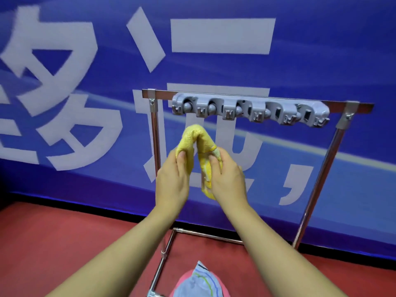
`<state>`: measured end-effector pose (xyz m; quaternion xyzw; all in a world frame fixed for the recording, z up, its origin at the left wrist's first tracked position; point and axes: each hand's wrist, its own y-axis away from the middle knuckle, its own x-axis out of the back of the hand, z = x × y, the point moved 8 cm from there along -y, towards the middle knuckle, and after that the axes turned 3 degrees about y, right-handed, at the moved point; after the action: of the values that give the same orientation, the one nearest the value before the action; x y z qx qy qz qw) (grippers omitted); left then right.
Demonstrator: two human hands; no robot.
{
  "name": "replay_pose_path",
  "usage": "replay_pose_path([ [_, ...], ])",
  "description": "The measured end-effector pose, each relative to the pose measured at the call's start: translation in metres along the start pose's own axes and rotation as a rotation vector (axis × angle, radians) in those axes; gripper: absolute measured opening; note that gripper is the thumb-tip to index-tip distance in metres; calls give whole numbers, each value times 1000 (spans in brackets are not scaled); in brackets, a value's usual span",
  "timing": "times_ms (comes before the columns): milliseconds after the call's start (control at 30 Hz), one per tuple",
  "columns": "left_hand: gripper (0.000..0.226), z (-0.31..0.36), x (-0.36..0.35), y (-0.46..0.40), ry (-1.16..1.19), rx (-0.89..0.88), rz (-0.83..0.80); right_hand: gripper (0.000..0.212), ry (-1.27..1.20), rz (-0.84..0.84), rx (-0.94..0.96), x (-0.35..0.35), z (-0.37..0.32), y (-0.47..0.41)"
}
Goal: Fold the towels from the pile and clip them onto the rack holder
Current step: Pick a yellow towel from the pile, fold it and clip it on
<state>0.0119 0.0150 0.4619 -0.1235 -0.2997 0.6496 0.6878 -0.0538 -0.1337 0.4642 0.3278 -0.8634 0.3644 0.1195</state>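
A yellow towel (199,138) is bunched into an arch-shaped fold and held up between both hands. My left hand (172,181) grips its left side, and my right hand (227,179) grips its right side, with a tail of cloth hanging between them. The fold's top sits just below the left end of the grey clip holder (250,111), apart from it. This holder has several clips, all without towels, and is fixed to the top bar of a chrome rack (317,185). A pile of towels (198,281), pale blue on pink, lies at the bottom edge.
A blue banner with large white characters (220,35) stands right behind the rack. The floor (64,243) is red. The rack's base bars (165,254) run along the floor beside the pile.
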Motion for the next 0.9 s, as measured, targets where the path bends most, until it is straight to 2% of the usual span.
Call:
replay_pose_path([
  [167, 32, 19, 40, -48, 34, -22, 109, 27, 17, 14, 98, -1, -58, -34],
  [333, 35, 29, 61, -89, -12, -63, 179, 30, 96, 35, 134, -4, -83, -69],
  [467, 38, 16, 56, -113, -58, -61, 167, 29, 153, -6, 122, -16, -79, -86],
  [600, 37, -20, 46, -112, -105, 63, 146, 31, 211, -103, 76, -41, -55, -82],
  [733, 33, -41, 26, -104, 52, 59, 35, 31, 201, -109, 65, -55, -41, -76],
  [833, 35, -49, 8, -97, 179, 30, -114, 36, 167, -143, 101, -64, -39, -69],
  [900, 31, -53, -3, -89, 176, 25, -237, 46, 194, -209, 154, -69, -41, -61],
])
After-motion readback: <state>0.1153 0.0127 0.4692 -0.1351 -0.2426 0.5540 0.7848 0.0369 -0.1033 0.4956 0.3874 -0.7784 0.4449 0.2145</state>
